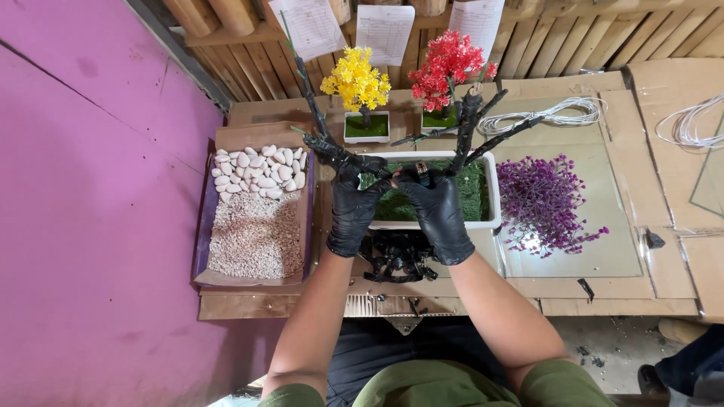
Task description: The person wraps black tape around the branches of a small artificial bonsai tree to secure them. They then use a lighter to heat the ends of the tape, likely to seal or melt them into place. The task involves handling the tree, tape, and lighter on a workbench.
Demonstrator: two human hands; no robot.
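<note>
Both my gloved hands, left hand [352,207] and right hand [437,211], pinch the black branched trunk [464,124] over the white planter [492,192] of green moss, box of pebbles [256,215] tight on the left, purple sprigs [544,202] right, open board nearest me.

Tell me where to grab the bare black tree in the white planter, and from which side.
Probably low on the trunk, where the hands already are: left hand and right hand meet at the base of the black tree. Come from the near side, over the white planter rim. The branches fork wide and thin upward, with small potted trees behind them, so the thick base looks like the steadiest hold.
</note>
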